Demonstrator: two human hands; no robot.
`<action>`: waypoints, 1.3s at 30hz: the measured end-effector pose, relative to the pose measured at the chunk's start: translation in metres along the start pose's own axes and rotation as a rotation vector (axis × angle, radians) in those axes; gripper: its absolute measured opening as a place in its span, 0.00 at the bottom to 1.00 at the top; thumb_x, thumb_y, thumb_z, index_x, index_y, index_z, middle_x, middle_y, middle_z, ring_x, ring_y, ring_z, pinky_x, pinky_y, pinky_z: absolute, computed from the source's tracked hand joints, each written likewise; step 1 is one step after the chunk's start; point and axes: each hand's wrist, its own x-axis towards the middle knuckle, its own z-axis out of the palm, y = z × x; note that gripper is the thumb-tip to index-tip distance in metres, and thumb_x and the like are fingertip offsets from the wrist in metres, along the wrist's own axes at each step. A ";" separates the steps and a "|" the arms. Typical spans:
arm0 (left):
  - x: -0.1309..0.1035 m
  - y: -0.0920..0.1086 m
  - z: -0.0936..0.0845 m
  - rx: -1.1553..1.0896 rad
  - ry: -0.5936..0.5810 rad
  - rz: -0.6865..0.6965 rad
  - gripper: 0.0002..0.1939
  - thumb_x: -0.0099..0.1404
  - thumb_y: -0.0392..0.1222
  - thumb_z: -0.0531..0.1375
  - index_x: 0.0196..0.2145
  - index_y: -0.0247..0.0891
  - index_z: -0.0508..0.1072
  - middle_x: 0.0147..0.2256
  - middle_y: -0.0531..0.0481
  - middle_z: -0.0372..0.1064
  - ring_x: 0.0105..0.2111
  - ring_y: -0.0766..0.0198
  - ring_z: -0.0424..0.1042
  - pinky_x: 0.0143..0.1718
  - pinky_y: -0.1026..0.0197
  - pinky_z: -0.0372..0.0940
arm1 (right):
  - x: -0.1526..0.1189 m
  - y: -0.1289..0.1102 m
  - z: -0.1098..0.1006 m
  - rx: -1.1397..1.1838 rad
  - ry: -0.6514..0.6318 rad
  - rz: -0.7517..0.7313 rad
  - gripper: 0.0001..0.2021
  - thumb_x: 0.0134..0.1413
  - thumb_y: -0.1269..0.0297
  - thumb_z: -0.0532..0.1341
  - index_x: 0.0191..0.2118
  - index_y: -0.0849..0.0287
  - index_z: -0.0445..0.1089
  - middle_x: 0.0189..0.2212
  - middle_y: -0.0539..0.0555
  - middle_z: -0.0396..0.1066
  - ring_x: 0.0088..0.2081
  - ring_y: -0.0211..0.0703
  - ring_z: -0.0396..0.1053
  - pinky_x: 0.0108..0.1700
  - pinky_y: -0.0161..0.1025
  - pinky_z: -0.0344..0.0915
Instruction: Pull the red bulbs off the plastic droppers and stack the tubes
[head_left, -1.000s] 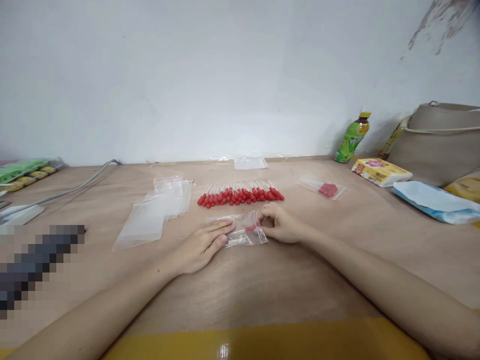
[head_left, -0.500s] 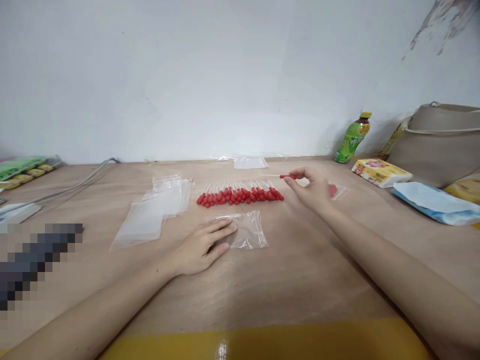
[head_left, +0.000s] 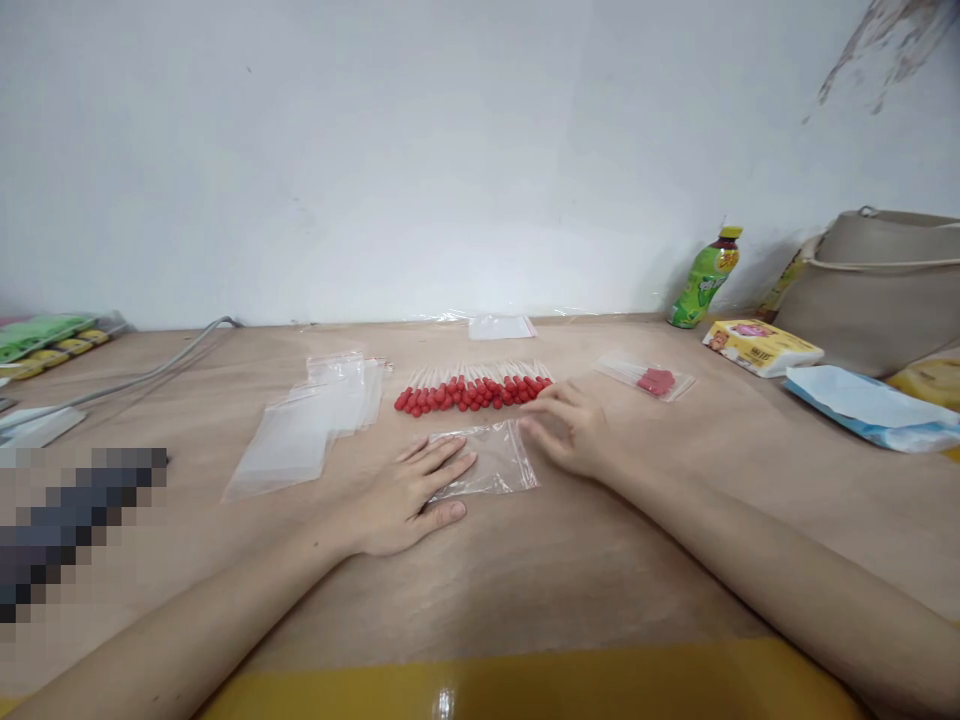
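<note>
My left hand (head_left: 409, 490) lies flat with spread fingers on the left part of a clear zip bag (head_left: 491, 462). At the bag's right, zip end is my right hand (head_left: 574, 430), its thumb and forefinger apart and no stick visible between them. Its upper fingers reach the right end of a row of thin white sticks with red heads (head_left: 472, 392), heads towards me, and hide some there. Another clear bag (head_left: 619, 370) with red-headed sticks (head_left: 656, 381) inside lies beyond my right hand. Left of the row, several clear zip bags (head_left: 292, 435) overlap in a fanned stack.
A white packet (head_left: 501, 327) lies by the wall. At right stand a green drink bottle (head_left: 705, 280), a tissue pack (head_left: 763, 347), a blue-white packet (head_left: 874, 405) and a beige bag (head_left: 877, 285). A grey cable (head_left: 150, 375) crosses the table at left.
My right hand has come down and left from beyond the row to the zip bag's right end. The red-headed stick it held no longer shows in it. My left hand has spread slightly.
</note>
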 end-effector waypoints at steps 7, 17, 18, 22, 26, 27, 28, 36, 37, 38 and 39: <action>-0.005 0.000 -0.009 -0.039 -0.091 0.047 0.27 0.63 0.57 0.50 0.59 0.56 0.51 0.63 0.53 0.29 0.62 0.46 0.34 0.58 0.38 0.37 | -0.023 -0.016 -0.010 0.199 -0.531 -0.295 0.15 0.55 0.58 0.56 0.48 0.51 0.69 0.49 0.55 0.67 0.52 0.45 0.62 0.54 0.49 0.56; 0.008 -0.019 0.007 -0.266 0.481 -0.359 0.18 0.62 0.53 0.53 0.43 0.39 0.69 0.41 0.47 0.68 0.42 0.58 0.66 0.44 0.54 0.62 | -0.019 0.023 -0.024 0.026 -0.021 0.100 0.09 0.53 0.61 0.57 0.34 0.56 0.73 0.35 0.56 0.72 0.39 0.44 0.68 0.45 0.46 0.63; 0.009 -0.022 0.008 -0.252 0.486 -0.401 0.19 0.60 0.54 0.55 0.42 0.39 0.69 0.40 0.47 0.68 0.40 0.58 0.66 0.42 0.55 0.62 | -0.017 0.035 -0.028 -0.129 0.051 0.179 0.09 0.51 0.61 0.58 0.31 0.56 0.74 0.34 0.56 0.72 0.40 0.47 0.68 0.46 0.49 0.61; 0.013 -0.029 0.009 -0.227 0.460 -0.477 0.21 0.55 0.57 0.58 0.38 0.38 0.68 0.37 0.48 0.66 0.35 0.60 0.66 0.34 0.59 0.62 | -0.021 0.090 -0.045 -0.617 0.050 0.495 0.15 0.47 0.59 0.59 0.42 0.58 0.71 0.47 0.62 0.66 0.49 0.59 0.61 0.48 0.57 0.56; 0.013 -0.027 0.009 -0.248 0.427 -0.454 0.16 0.56 0.56 0.57 0.29 0.38 0.66 0.29 0.52 0.64 0.30 0.63 0.64 0.29 0.62 0.59 | -0.033 0.127 -0.057 -0.712 -0.145 0.655 0.19 0.50 0.57 0.56 0.46 0.62 0.68 0.47 0.64 0.66 0.46 0.56 0.64 0.44 0.49 0.60; 0.012 -0.026 0.009 -0.274 0.431 -0.427 0.15 0.57 0.54 0.56 0.27 0.38 0.65 0.27 0.53 0.63 0.28 0.64 0.63 0.27 0.63 0.58 | -0.035 0.133 -0.059 -0.704 -0.189 0.674 0.16 0.52 0.59 0.55 0.43 0.62 0.70 0.44 0.63 0.68 0.44 0.54 0.66 0.42 0.46 0.61; 0.011 -0.024 0.008 -0.301 0.444 -0.397 0.14 0.58 0.52 0.55 0.27 0.38 0.64 0.26 0.54 0.62 0.26 0.66 0.62 0.27 0.64 0.57 | -0.036 0.136 -0.060 -0.698 -0.217 0.689 0.15 0.53 0.61 0.53 0.41 0.62 0.71 0.41 0.63 0.70 0.41 0.52 0.67 0.40 0.44 0.62; -0.003 -0.042 -0.021 -0.517 0.893 -0.545 0.13 0.61 0.46 0.51 0.43 0.41 0.63 0.22 0.57 0.61 0.18 0.71 0.60 0.21 0.67 0.56 | -0.037 0.142 -0.059 -0.806 -0.193 0.710 0.13 0.54 0.67 0.51 0.38 0.68 0.69 0.38 0.67 0.68 0.39 0.55 0.67 0.35 0.44 0.61; -0.007 -0.052 -0.028 -0.516 0.966 -0.603 0.11 0.61 0.45 0.51 0.39 0.40 0.66 0.22 0.56 0.62 0.20 0.71 0.62 0.23 0.67 0.58 | -0.038 0.142 -0.059 -0.804 -0.178 0.722 0.13 0.54 0.67 0.50 0.38 0.67 0.68 0.38 0.67 0.68 0.39 0.55 0.66 0.35 0.44 0.60; -0.012 -0.063 -0.034 -0.508 1.013 -0.634 0.11 0.61 0.44 0.50 0.39 0.39 0.67 0.24 0.55 0.63 0.22 0.70 0.64 0.25 0.66 0.60 | -0.039 0.141 -0.059 -0.793 -0.158 0.738 0.13 0.54 0.67 0.50 0.38 0.67 0.68 0.38 0.67 0.68 0.38 0.54 0.66 0.35 0.44 0.60; -0.018 -0.074 -0.040 -0.499 1.044 -0.657 0.13 0.61 0.44 0.49 0.41 0.40 0.66 0.27 0.55 0.64 0.24 0.70 0.66 0.28 0.65 0.61 | -0.040 0.140 -0.060 -0.776 -0.135 0.749 0.12 0.54 0.66 0.50 0.37 0.67 0.67 0.37 0.66 0.68 0.38 0.54 0.66 0.35 0.45 0.60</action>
